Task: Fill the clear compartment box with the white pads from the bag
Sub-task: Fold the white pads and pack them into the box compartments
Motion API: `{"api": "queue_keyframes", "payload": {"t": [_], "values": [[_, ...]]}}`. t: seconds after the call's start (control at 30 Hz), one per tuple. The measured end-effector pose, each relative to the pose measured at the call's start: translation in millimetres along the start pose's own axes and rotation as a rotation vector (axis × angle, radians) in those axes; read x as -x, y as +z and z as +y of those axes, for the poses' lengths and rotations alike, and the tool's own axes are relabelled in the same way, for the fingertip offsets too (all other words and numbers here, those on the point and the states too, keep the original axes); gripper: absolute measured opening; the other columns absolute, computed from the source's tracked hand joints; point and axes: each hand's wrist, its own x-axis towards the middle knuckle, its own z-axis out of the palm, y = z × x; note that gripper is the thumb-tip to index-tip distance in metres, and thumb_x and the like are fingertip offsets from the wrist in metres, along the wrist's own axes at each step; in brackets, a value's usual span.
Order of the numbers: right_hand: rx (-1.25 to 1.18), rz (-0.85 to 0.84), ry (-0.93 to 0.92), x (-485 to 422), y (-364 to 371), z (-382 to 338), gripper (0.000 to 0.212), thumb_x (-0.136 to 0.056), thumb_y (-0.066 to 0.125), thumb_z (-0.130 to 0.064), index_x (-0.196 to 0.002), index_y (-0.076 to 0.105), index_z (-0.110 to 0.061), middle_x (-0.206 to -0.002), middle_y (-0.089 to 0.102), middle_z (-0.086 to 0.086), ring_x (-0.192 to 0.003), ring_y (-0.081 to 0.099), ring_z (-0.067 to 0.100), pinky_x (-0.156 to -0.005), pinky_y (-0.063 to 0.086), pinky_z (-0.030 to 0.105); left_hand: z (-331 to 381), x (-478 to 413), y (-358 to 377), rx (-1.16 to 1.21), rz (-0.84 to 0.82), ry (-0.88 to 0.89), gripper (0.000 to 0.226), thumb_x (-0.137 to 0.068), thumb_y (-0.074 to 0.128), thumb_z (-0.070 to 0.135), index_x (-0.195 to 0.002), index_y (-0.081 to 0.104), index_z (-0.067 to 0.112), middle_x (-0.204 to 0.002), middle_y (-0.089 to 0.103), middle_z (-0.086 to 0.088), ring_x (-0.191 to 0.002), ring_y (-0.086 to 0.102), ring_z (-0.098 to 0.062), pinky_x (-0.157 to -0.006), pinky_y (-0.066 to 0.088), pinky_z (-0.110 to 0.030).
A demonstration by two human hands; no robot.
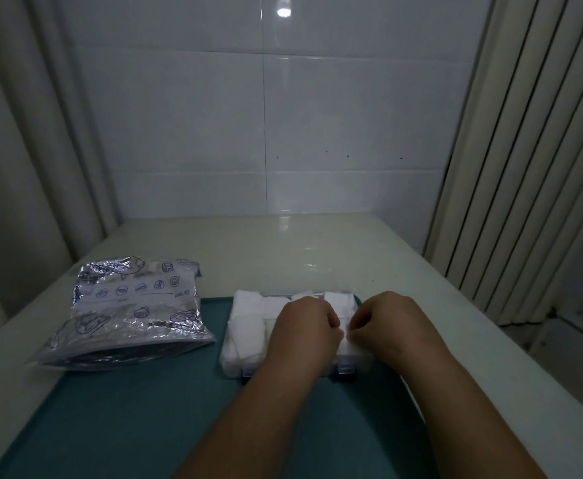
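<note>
The clear compartment box point(245, 366) lies on a teal mat, its compartments holding white pads point(248, 323). My left hand point(304, 330) and my right hand point(390, 323) hover over the box's right half with fingers curled, knuckles nearly meeting. Together they pinch a white pad point(347, 342) at a near right compartment. The hands hide the middle compartments. A silvery printed bag point(127, 312) lies to the left of the box, its mouth facing me.
The teal mat point(138, 416) covers the near part of a pale table point(283, 250). A tiled wall stands behind, a curtain point(24, 133) hangs at the left and vertical blinds point(532, 167) at the right.
</note>
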Motion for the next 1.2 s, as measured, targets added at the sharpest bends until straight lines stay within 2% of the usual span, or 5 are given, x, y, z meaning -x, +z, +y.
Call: {"api": "queue_keyframes", "payload": {"t": [0.27,0.43,0.7,1.07,1.2], "values": [[0.016,-0.050,0.096,-7,9,4,0.031,-0.077,0.071,-0.021,-0.107,0.073,-0.015,-0.102,0.070,0.007,-0.091,0.065,0.021,-0.088,0.054,0.032,8,-10,5,-0.161,-0.173,-0.036,0.027,-0.089,0.057,0.021,-0.110,0.071,0.011,-0.112,0.066,-0.010,-0.100,0.062,-0.024,-0.080,0.044,-0.026],[-0.114,-0.071,0.007,1,3,11,0.020,-0.081,0.073,-0.026,-0.100,0.077,-0.020,-0.101,0.072,0.000,-0.088,0.063,0.012,-0.083,0.052,0.027,-4,-5,-7,-0.022,-0.189,0.004,0.035,-0.087,0.068,0.025,-0.121,0.067,0.022,-0.125,0.063,-0.002,-0.113,0.058,-0.018,-0.099,0.045,-0.028],[-0.108,-0.102,-0.015,-1,4,3,0.027,-0.078,0.077,-0.025,-0.105,0.076,-0.021,-0.105,0.071,0.002,-0.094,0.064,0.014,-0.090,0.051,0.028,3,-16,-7,-0.194,-0.288,-0.021,0.035,-0.091,0.060,0.025,-0.125,0.064,0.019,-0.132,0.057,-0.005,-0.118,0.054,-0.022,-0.100,0.044,-0.028],[-0.273,0.141,-0.131,-5,6,-3,0.014,-0.087,0.066,-0.023,-0.096,0.077,-0.023,-0.101,0.073,-0.003,-0.081,0.059,0.010,-0.075,0.044,0.025,-18,3,-32,0.373,0.009,-0.047,0.026,-0.082,0.058,0.010,-0.100,0.075,0.019,-0.105,0.071,0.006,-0.094,0.062,-0.009,-0.089,0.050,-0.025],[-0.388,0.251,-0.252,3,-6,-20,0.009,-0.086,0.067,-0.028,-0.091,0.074,-0.027,-0.090,0.070,-0.011,-0.081,0.061,0.006,-0.076,0.049,0.028,-33,8,-52,0.385,0.118,-0.029,0.021,-0.082,0.060,0.014,-0.095,0.073,0.023,-0.090,0.067,0.012,-0.086,0.060,-0.006,-0.076,0.046,-0.021]]}}
